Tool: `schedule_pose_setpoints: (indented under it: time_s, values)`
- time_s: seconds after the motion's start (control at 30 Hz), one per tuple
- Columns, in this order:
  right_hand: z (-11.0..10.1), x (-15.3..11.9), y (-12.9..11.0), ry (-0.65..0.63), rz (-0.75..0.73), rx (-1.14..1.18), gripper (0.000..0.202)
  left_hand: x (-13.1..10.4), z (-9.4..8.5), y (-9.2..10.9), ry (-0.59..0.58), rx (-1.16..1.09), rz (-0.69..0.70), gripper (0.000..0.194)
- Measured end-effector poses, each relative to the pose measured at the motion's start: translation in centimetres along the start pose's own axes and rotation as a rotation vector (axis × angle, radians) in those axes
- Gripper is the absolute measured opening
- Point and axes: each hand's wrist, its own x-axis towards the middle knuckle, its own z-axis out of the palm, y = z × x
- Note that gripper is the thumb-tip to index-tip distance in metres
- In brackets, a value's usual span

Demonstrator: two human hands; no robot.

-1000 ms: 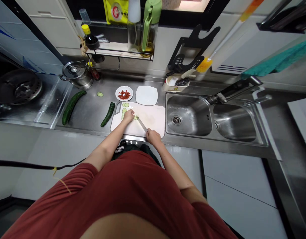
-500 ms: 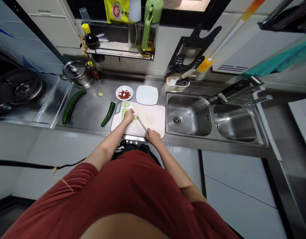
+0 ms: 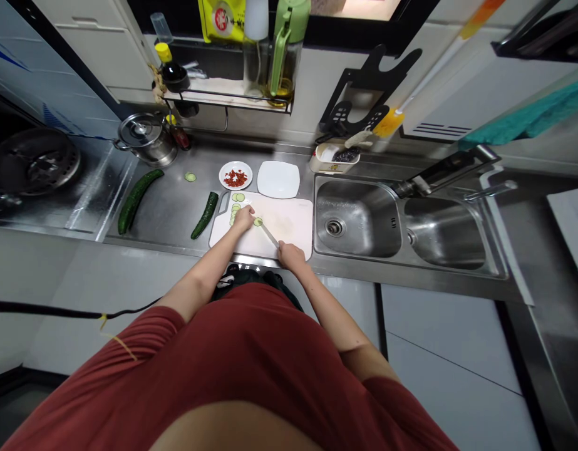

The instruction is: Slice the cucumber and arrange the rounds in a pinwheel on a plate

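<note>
My right hand (image 3: 292, 255) is wrapped round the handle of a knife (image 3: 270, 236), whose blade slants up and left over the white cutting board (image 3: 289, 216). By the blade's tip lies a pale green cucumber slice (image 3: 257, 222). Left of it, my left hand (image 3: 244, 218) rests low over the board with curled fingers; whatever is under them is too small to make out. More cucumber slices (image 3: 235, 208) lie beside and above that hand. A cut length of dark green cucumber (image 3: 205, 216) sits on the counter just left of the board.
Behind the board stand a plate of chopped red pieces (image 3: 235, 176) and a square white plate (image 3: 278, 180). A whole cucumber (image 3: 137, 200), a cucumber end (image 3: 190, 177) and a lidded pot (image 3: 145, 138) are to the left. The double sink (image 3: 359, 254) adjoins on the right.
</note>
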Motion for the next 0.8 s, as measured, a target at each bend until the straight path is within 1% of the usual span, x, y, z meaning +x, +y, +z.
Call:
schedule_pose_setpoints:
  time_s: [0.23,0.57,0.8]
  values:
    - [-0.9,0.6,-0.7,-0.06,0.015,0.02,0.029,0.1,0.1,-0.2,-0.014,-0.019,-0.001,0.021]
    - [-1.1,0.7,-1.1,-0.066,0.005,0.035,0.029,0.0,0.0,-0.1,-0.005,-0.006,0.005,0.02]
    - [-0.7,0.9,-1.4,-0.044,0.015,0.027,0.03,0.3,0.3,-0.3,0.006,0.009,0.007,0.02]
